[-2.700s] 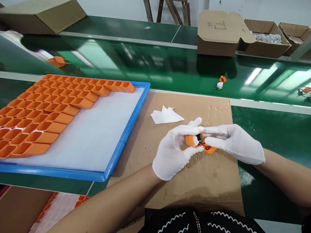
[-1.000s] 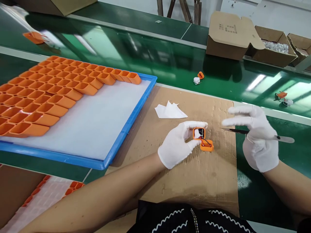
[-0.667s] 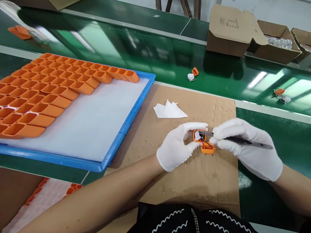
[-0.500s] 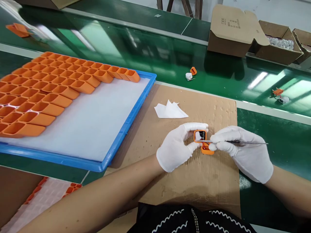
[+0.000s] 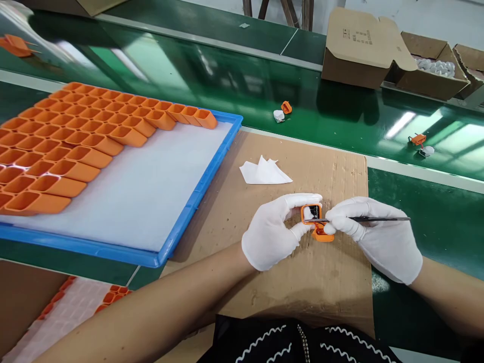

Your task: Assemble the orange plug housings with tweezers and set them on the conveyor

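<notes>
My left hand [image 5: 270, 232], in a white glove, is closed around a small orange case [image 5: 302, 214], its open top facing up. White material and a dark part show inside the case. A second orange piece [image 5: 323, 233] hangs at its lower right, joined by something reddish, perhaps wires. Gloved too, my right hand [image 5: 372, 234] pinches a slim pointed metal tool [image 5: 381, 219] lying nearly level. The tool's left tip reaches over the near rim of the case; whether it touches the white material I cannot tell.
A blue tray [image 5: 204, 196] at left holds rows of orange cases [image 5: 91, 156]. White paper [image 5: 264, 171] lies on the cardboard sheet [image 5: 242, 282]. Beyond, the glossy green belt [image 5: 234, 85] carries orange-and-white parts [image 5: 418, 139]. Cardboard boxes [image 5: 355, 65] stand back right.
The orange-and-white parts on the belt have moved left. My hands hold nearly the same place; the metal tool has turned slightly in my right hand.
</notes>
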`<action>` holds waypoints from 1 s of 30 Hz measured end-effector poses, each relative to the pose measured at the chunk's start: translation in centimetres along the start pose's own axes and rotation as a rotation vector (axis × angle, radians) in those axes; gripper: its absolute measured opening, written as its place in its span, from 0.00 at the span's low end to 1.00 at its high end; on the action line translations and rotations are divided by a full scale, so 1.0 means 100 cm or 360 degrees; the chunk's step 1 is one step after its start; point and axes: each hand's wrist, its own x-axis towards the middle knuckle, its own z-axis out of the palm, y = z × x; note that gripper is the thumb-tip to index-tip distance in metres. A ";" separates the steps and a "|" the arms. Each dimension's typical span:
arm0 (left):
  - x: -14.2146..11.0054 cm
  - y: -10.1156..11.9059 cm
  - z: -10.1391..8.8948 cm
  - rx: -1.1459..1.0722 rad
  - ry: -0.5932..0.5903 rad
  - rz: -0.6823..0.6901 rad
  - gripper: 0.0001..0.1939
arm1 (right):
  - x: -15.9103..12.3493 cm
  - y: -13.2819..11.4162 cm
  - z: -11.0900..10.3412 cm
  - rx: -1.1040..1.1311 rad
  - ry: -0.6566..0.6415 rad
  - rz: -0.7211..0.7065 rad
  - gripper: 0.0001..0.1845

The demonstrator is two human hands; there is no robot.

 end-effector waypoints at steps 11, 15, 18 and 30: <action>-0.001 0.001 -0.001 0.0043 -0.0007 -0.0037 0.20 | -0.001 -0.004 0.000 -0.0043 0.0034 -0.0077 0.02; 0.000 0.002 0.000 0.0062 0.0004 -0.0045 0.20 | -0.002 -0.006 0.001 -0.0032 0.0040 -0.0090 0.03; 0.001 0.002 -0.001 0.0049 0.0022 -0.0028 0.20 | -0.001 -0.008 0.000 -0.0014 0.0071 -0.0086 0.03; -0.003 -0.002 -0.003 0.0280 0.0105 0.0237 0.21 | -0.006 -0.008 0.006 0.0003 0.0092 -0.0227 0.07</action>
